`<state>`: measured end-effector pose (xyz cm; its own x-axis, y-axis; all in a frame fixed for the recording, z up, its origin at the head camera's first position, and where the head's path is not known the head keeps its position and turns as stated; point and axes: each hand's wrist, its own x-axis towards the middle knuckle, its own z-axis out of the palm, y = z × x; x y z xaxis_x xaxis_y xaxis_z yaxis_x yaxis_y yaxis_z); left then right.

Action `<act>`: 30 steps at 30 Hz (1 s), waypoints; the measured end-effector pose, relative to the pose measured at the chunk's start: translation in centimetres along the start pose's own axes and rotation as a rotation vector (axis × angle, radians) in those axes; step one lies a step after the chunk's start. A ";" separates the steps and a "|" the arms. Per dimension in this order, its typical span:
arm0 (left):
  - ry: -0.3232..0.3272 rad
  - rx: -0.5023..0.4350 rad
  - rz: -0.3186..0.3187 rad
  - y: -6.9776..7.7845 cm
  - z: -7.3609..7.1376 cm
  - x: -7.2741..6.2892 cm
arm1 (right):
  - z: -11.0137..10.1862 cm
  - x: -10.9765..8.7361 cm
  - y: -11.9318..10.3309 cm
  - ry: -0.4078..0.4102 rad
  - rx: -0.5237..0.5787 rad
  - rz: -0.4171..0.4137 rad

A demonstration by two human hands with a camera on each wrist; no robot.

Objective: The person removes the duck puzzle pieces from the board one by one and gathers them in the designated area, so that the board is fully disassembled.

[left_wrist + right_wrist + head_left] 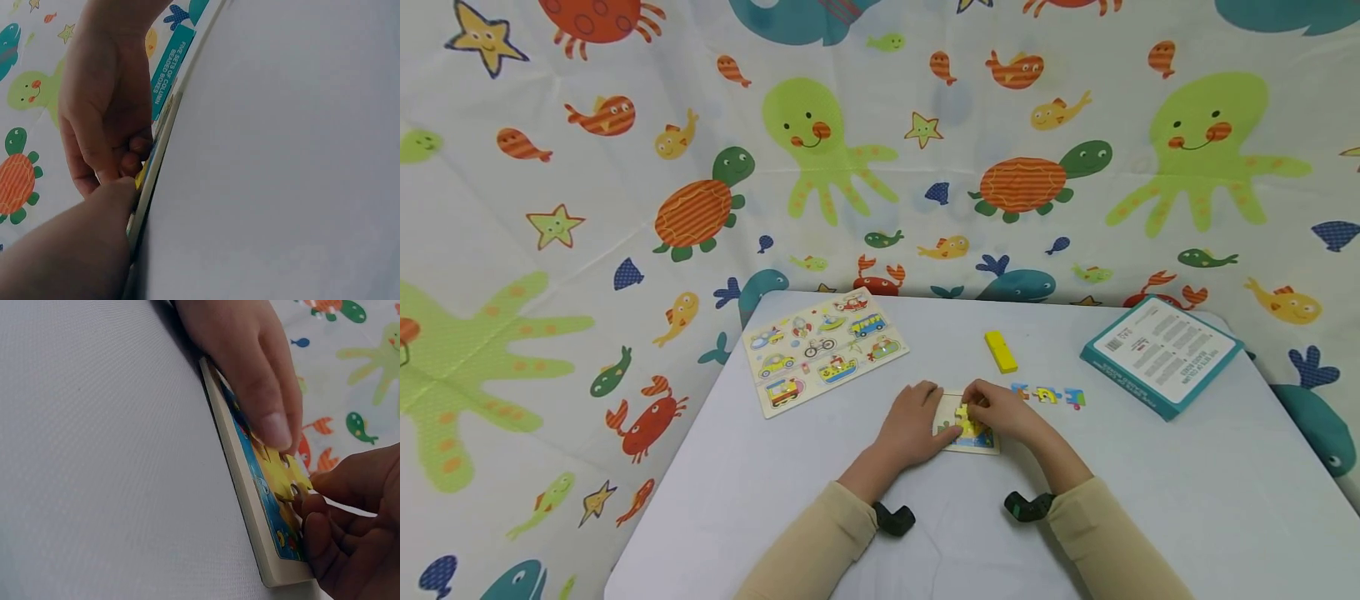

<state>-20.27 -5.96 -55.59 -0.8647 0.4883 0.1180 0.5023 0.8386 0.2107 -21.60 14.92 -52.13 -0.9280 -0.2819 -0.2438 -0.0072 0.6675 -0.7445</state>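
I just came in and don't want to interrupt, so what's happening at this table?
Someone is working on a small jigsaw puzzle. The right hand has a pinching grip on a yellow piece at the puzzle board, while the left hand rests at the board's left side. The board is only partly filled, and three loose pieces lie to its right. Farther out are a yellow block, a larger picture board and a teal-edged box.

We see a white worktop [1180, 500] carrying a vehicle picture board [795, 350] at far left and a small framed puzzle [973, 448] near the middle. Rightward, we find a yellow block [1001, 352], three loose puzzle pieces [1046, 395] and a teal-edged box [1165, 354].
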 end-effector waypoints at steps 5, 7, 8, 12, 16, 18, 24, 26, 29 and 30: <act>0.011 0.029 -0.045 0.7 0.3 0.0 | -0.1 -0.1 -0.5 -0.005 -0.018 -0.004; 0.007 0.035 -0.056 0.8 0.3 0.0 | -0.2 -0.1 -0.6 -0.011 -0.015 -0.005; 0.006 0.036 -0.057 0.8 0.3 0.0 | -0.2 -0.2 -0.7 -0.015 -0.011 -0.003; -0.001 0.032 -0.055 0.7 0.4 0.0 | -0.3 -0.1 -0.7 -0.011 0.006 -0.005; -0.001 0.021 -0.056 0.7 0.4 0.0 | -0.3 -0.1 -0.4 -0.002 0.015 -0.019; 0.001 0.019 -0.056 0.7 0.5 0.0 | -0.3 -0.2 -0.3 -0.003 0.039 -0.029; 0.003 0.015 -0.053 0.7 0.5 0.1 | -1.1 -0.4 0.1 -0.016 0.121 -0.045; 0.004 0.013 -0.052 0.6 0.5 0.1 | -1.6 -0.7 0.1 -0.013 0.123 -0.037; 0.005 0.013 -0.046 0.6 0.4 0.0 | -2.4 -0.9 0.2 0.002 0.111 -0.027; 0.005 0.013 -0.044 0.6 0.4 0.0 | -2.6 -1.1 0.3 0.007 0.109 -0.022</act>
<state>-19.98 -5.34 -55.86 -0.8860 0.4495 0.1137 0.4636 0.8625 0.2030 -21.59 17.25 -50.47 -0.9307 -0.2900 -0.2227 0.0131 0.5823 -0.8129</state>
